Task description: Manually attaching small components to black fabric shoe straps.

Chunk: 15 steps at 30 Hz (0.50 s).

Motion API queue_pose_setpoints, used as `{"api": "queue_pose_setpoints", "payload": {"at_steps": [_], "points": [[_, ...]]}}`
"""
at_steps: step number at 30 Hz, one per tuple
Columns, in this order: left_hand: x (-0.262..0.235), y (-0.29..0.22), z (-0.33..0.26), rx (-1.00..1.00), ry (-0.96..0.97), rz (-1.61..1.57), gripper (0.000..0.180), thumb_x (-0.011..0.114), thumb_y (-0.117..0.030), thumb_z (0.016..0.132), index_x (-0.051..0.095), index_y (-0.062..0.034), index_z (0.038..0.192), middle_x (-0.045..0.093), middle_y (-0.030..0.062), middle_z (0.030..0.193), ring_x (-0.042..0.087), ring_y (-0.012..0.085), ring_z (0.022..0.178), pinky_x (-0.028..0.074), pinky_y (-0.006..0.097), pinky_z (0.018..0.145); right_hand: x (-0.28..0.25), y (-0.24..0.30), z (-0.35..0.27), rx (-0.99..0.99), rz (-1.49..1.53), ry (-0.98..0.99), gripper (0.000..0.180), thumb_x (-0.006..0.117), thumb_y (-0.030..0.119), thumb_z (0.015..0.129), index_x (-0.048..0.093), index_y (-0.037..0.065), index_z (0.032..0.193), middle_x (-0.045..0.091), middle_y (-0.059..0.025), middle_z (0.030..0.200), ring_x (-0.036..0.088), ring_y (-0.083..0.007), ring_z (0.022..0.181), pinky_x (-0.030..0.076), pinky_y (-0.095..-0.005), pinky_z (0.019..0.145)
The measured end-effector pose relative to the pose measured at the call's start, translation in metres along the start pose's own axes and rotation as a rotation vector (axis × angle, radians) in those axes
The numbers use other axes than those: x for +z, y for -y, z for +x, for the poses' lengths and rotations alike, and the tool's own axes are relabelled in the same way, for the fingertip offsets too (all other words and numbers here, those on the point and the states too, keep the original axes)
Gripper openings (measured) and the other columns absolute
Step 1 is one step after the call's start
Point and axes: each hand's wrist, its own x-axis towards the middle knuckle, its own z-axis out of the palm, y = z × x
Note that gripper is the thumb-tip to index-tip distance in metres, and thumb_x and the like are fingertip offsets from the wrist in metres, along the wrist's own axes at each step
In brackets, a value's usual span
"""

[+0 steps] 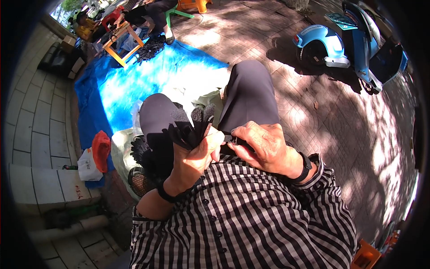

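My left hand (197, 154) is closed round a black glove (188, 132), whose grey-speckled fingertips stick up between my knees. A thin reddish-brown strip or tool (207, 129) juts up beside that hand's thumb; I cannot make out what it is. Close by on the right, my right hand (262, 145) pinches a small dark piece (232, 139) that reaches across to my left fingers. Whether this piece belongs to the glove is hidden by the fingers. More black gloves (142, 154) seem to lie in a heap beside my left leg, partly in shadow.
Ahead, a blue tarp (130, 85) covers the paving. A pale sack (120, 148), a red bag (101, 150) and a white bag (87, 166) lie left. Beyond are a wooden stool (117, 42), dark heaped items and seated people. A blue scooter (320, 42) stands far right.
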Motion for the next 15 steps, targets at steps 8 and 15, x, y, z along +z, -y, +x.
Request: {"api": "queue_pose_setpoints", "payload": {"at_steps": [8, 15], "points": [[-0.007, -0.015, -0.005, -0.072, 0.062, -0.018, 0.018, 0.053, -0.016, 0.089, 0.059, -0.002, 0.079, 0.052, 0.0023, 0.055, 0.041, 0.0041, 0.041, 0.03, 0.018, 0.04, -0.008, 0.013, 0.001, 0.202, 0.386, -0.023, 0.023, 0.07, 0.011, 0.075, 0.058, -0.001, 0.091, 0.058, -0.0101, 0.071, 0.055, -0.0197, 0.053, 0.04, -0.0283, 0.045], [-0.01, -0.023, 0.001, -0.171, 0.2, 0.059, 0.016, 0.055, -0.017, 0.084, 0.058, -0.0034, 0.076, 0.053, 0.0016, 0.055, 0.042, 0.0047, 0.043, 0.03, 0.02, 0.041, -0.017, 0.013, 0.003, 0.045, 0.303, 0.064, 0.024, 0.067, 0.009, 0.076, 0.055, -0.001, 0.095, 0.054, -0.0106, 0.069, 0.055, -0.0256, 0.055, 0.041, -0.0317, 0.045]]}}
